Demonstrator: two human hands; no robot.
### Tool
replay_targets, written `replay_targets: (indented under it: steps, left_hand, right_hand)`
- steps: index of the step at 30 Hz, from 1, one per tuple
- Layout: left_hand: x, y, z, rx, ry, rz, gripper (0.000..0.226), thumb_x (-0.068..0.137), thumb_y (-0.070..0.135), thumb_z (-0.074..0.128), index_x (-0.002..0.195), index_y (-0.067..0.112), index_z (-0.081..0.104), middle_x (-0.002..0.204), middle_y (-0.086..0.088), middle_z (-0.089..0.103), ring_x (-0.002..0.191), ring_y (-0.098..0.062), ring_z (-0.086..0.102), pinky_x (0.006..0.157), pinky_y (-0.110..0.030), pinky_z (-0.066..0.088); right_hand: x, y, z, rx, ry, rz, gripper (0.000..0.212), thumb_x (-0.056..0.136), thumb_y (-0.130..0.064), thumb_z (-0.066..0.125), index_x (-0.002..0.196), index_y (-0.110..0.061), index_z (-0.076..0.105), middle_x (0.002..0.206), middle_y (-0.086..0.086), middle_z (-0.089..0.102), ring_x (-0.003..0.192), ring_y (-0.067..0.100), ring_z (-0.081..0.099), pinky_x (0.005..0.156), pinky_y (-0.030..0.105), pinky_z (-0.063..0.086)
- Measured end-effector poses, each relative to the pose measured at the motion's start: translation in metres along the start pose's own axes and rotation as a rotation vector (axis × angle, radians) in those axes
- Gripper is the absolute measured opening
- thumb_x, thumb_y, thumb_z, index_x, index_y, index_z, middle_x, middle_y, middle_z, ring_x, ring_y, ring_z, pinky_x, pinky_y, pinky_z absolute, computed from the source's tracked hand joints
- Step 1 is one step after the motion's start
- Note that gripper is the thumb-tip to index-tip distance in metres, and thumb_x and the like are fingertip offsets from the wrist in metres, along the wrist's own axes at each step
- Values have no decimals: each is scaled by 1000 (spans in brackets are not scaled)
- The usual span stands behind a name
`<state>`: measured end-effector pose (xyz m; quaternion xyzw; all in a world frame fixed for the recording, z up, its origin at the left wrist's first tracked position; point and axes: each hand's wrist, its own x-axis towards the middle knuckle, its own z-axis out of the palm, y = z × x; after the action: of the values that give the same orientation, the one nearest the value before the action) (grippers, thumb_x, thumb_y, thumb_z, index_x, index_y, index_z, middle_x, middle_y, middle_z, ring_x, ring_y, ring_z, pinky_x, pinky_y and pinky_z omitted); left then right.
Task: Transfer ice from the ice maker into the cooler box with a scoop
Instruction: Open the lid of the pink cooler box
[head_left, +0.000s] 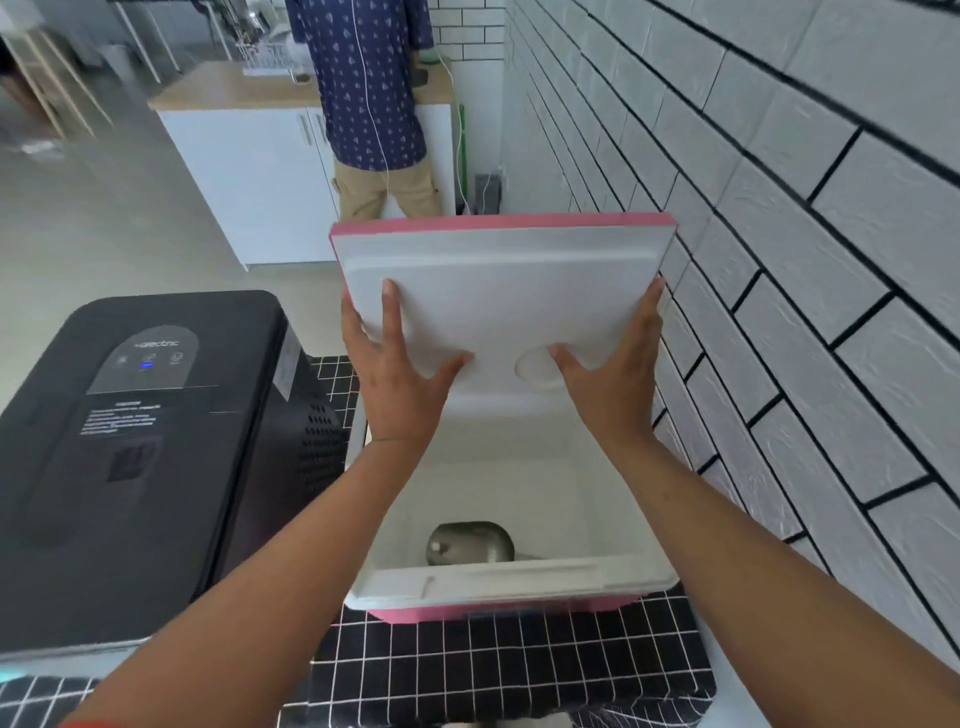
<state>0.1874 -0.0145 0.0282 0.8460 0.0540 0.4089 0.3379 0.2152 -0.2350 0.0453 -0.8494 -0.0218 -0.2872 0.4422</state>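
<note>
The cooler box (509, 582), white inside with a pink outer shell, stands on the counter against the wall. Its lid (498, 291) is tilted up over the far side, white underside facing me. My left hand (395, 379) grips the lid's left edge and my right hand (613, 374) grips its right edge, both thumbs on the underside. A metal scoop (470, 543) lies at the bottom of the box, partly hidden by the near rim; no ice shows inside. The black ice maker (135, 441) sits to the left of the box with its lid down.
A black cloth with a white grid (493, 665) covers the counter under the box. A white tiled wall (779, 260) runs close along the right. Further back a person in a blue patterned shirt (369, 93) stands at a white cabinet (249, 171).
</note>
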Motion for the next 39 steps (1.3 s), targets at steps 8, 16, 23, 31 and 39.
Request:
replay_targets:
  steps: [8,16,23,31,39]
  left_hand:
    - [23,-24,18,103,-154,31,105,71,63,73,154,27,19,156,-28,7,146,-37,10,119,-35,10]
    - [34,-41,38,77,-285,-109,92,71,61,74,149,30,34,159,-19,10,148,-32,9,119,-37,14]
    - [36,-59,53,130,-380,-301,87,67,69,71,142,32,45,155,-11,28,141,-29,25,112,-36,23]
    - [40,-54,43,170,-551,-251,65,79,59,68,133,23,57,135,-5,45,126,-29,42,103,-39,40]
    - [32,-49,-3,200,-803,-217,67,86,61,58,141,26,45,156,-7,29,144,-24,27,114,-39,27]
  right_hand:
    - [20,16,34,-156,-59,-69,118,71,-50,77,152,-8,2,158,20,2,146,31,7,116,45,20]
    - [23,37,56,-435,-253,-102,108,73,-71,59,153,-16,10,159,18,-6,138,42,16,111,50,22]
    - [27,48,68,-635,-467,-17,98,79,-81,29,153,-19,11,160,15,-3,141,41,9,115,47,12]
    - [22,44,66,-717,-552,9,74,92,-62,28,152,-20,17,160,11,7,143,40,12,116,45,11]
    - [-14,18,36,-597,-523,-44,59,96,-40,44,146,-11,34,157,15,21,144,30,15,118,41,10]
